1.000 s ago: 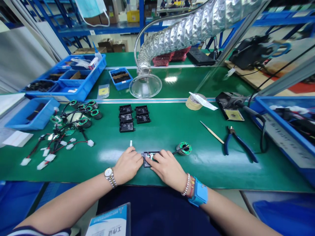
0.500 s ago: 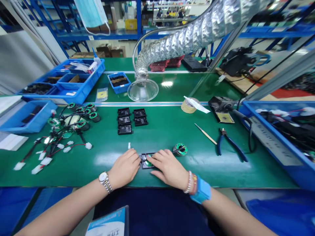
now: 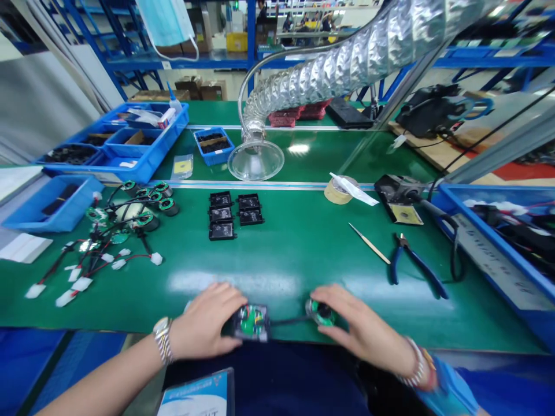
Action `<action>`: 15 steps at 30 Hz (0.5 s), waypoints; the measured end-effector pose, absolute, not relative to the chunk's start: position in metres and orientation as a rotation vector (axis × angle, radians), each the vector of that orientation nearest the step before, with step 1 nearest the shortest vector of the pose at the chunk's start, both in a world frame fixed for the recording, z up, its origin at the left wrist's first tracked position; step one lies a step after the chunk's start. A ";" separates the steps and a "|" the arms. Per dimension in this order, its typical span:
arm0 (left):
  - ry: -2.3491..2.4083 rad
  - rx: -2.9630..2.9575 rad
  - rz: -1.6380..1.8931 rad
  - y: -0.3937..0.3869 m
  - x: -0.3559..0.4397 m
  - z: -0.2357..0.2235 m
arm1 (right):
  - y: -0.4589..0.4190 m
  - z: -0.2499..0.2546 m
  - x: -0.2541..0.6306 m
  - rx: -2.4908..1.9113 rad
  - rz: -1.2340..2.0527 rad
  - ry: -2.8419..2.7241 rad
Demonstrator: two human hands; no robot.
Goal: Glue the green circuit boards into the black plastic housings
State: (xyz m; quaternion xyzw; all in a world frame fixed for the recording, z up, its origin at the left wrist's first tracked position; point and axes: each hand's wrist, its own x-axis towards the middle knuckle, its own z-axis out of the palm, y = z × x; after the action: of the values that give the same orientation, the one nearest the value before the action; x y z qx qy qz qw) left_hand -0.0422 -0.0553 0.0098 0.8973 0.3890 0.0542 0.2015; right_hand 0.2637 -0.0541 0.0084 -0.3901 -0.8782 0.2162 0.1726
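My left hand (image 3: 213,320) grips a small black plastic case (image 3: 265,330) by its left side, near the bench's front edge. Inside the case a green circuit board (image 3: 249,321) with small wires faces up. A black cable (image 3: 289,320) runs from the case to a round part with a green circuit board (image 3: 321,312), like a small motor. My right hand (image 3: 353,318) holds that round part between thumb and fingers, slightly blurred. Several black case halves (image 3: 221,214) lie in two columns beyond my left hand.
At left lie several wired round parts (image 3: 147,219) with white connectors (image 3: 82,284). Blue-handled cutters (image 3: 418,266), a thin pointed stick (image 3: 369,242) and a tape roll (image 3: 339,190) lie at right. A fume duct hood (image 3: 255,160) hangs over the bench. A blue bin (image 3: 498,248) stands far right.
The case has come toward me and is tilted up, its board showing more. My right hand has left the case, moved right and taken hold of the round part.
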 end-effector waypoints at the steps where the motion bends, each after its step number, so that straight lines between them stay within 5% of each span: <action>1: 1.087 2.490 0.143 -0.064 -0.046 0.008 | -0.063 0.010 0.264 -1.093 0.620 -2.509; 7: 1.075 2.417 0.129 -0.077 -0.053 0.009 | -0.038 0.026 0.269 -1.027 0.706 -2.680; 11: 0.948 2.407 0.270 -0.038 -0.064 0.024 | 0.055 0.019 0.219 -0.998 0.375 -2.640; 15: 1.545 2.572 0.399 0.012 -0.074 0.017 | 0.118 0.001 0.166 -0.919 0.179 -2.656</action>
State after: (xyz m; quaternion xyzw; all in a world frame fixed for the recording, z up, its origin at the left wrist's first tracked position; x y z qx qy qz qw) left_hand -0.0739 0.0120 0.0166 0.8484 0.5096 0.1317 0.0574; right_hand 0.1664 0.1180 0.0013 -0.3219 -0.9307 0.0627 0.1622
